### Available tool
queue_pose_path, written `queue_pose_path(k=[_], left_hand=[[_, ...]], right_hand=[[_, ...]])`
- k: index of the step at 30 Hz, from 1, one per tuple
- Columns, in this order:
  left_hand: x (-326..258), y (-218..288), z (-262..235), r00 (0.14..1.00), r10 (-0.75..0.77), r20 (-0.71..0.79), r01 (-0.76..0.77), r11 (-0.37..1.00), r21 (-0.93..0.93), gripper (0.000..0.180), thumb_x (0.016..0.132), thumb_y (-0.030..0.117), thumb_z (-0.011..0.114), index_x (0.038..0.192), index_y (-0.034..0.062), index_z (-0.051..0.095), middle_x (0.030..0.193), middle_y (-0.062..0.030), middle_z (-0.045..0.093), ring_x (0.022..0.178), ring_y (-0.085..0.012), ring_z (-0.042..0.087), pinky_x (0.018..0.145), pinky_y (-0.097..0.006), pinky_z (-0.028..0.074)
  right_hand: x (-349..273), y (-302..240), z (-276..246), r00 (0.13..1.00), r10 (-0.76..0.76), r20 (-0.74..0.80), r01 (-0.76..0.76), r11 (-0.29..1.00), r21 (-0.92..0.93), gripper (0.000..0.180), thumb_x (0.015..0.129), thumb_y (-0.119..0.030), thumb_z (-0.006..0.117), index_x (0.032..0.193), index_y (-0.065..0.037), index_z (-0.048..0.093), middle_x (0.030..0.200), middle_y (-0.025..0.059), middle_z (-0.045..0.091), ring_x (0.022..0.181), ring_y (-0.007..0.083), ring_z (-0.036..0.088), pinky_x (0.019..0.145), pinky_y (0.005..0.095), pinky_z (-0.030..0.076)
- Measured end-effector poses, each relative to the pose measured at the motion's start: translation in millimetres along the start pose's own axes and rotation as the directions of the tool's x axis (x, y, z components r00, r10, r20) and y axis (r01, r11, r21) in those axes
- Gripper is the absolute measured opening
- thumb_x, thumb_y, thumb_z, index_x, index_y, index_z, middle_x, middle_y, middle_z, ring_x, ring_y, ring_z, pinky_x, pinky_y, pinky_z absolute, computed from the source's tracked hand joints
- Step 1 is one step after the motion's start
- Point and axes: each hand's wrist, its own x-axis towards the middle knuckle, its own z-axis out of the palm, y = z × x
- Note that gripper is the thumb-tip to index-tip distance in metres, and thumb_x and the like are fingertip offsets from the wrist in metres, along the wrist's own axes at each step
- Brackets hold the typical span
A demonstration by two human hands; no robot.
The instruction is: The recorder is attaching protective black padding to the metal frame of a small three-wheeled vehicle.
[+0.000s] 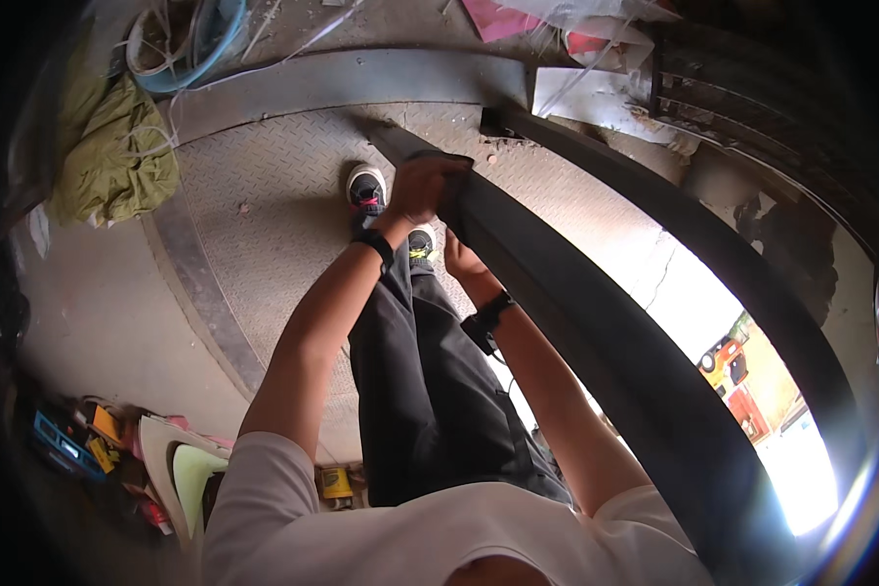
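A long dark post [557, 293] runs from the far side of the patterned metal floor down toward the lower right. High on its left side, my left hand [423, 188] is closed on it, the fingers curled at a black piece [454, 200] whose kind I cannot make out. Slightly lower and nearer to me, my right hand [464, 258] grips the post's near side, its fingers partly hidden. Each wrist wears a black band. My shoes [367, 188] stand on the metal floor plate [264, 215] just left of the post.
A second dark post [674, 195] stands further right, with a bright opening between the two. A grey metal strip [352, 78] borders the floor plate at the far side. Olive cloth [117, 156] lies at the left. A yellow container [336, 483] and several tools sit near the lower left.
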Motion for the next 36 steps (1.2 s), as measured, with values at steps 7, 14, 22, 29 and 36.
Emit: queue_pose_path(k=[7, 14, 22, 29, 36], left_hand=[[-41, -136, -17, 1.0, -0.026, -0.011, 0.028, 0.962, 0.273, 0.022, 0.083, 0.019, 0.053, 0.098, 0.0069, 0.063, 0.1, -0.0114, 0.067, 0.093, -0.0291, 0.063, 0.083, -0.037, 0.051], [-58, -209, -54, 0.976, -0.214, 0.033, 0.196, 0.938, 0.285, 0.022, 0.08, 0.021, 0.056, 0.094, 0.0071, 0.065, 0.094, -0.0117, 0.066, 0.093, -0.0315, 0.061, 0.084, -0.039, 0.048], [-20, -33, 1, 0.963, -0.207, 0.173, 0.223, 0.972, -0.078, 0.034, 0.092, 0.021, 0.043, 0.107, -0.0004, 0.065, 0.1, -0.0132, 0.067, 0.094, -0.0193, 0.062, 0.089, -0.033, 0.046], [49, 242, 21, 0.963, 0.059, 0.262, -0.044, 0.997, -0.063, 0.035, 0.094, 0.023, 0.041, 0.116, 0.005, 0.061, 0.111, -0.0136, 0.064, 0.102, -0.0305, 0.061, 0.09, -0.041, 0.046], [75, 460, 35, 0.983, 0.167, 0.076, -0.159, 0.982, -0.098, 0.038, 0.083, 0.019, 0.052, 0.119, 0.0079, 0.057, 0.112, -0.0109, 0.061, 0.102, -0.0307, 0.058, 0.09, -0.044, 0.044]], right_hand=[[28, 25, 90, 0.95, -0.02, 0.311, 0.076, 0.983, -0.168, 0.053, 0.086, -0.045, 0.06, 0.119, -0.003, 0.055, 0.11, 0.0198, 0.058, 0.105, 0.035, 0.053, 0.098, 0.0442, 0.039], [72, -8, 96, 0.681, 0.043, 0.731, 0.067, 0.991, -0.12, 0.073, 0.088, -0.045, 0.057, 0.135, 0.006, 0.033, 0.13, 0.0343, 0.04, 0.124, 0.0454, 0.037, 0.107, 0.0473, 0.028], [-2, 29, 15, 0.81, -0.318, 0.493, 0.259, 0.948, 0.186, 0.118, 0.071, -0.051, 0.066, 0.141, 0.011, -0.008, 0.144, 0.0361, 0.005, 0.138, 0.0474, 0.007, 0.113, 0.0455, 0.014], [-123, 8, -165, 0.984, -0.178, -0.017, 0.156, 0.809, 0.567, 0.086, 0.088, -0.042, 0.048, 0.139, 0.009, 0.0, 0.139, 0.0248, 0.022, 0.127, 0.0325, 0.026, 0.109, 0.0455, 0.012], [-115, -78, -307, 0.97, 0.226, -0.084, -0.038, 0.485, 0.874, 0.078, 0.09, -0.032, 0.046, 0.146, 0.002, 0.004, 0.144, 0.0265, 0.027, 0.133, 0.0302, 0.033, 0.111, 0.0448, 0.025]])
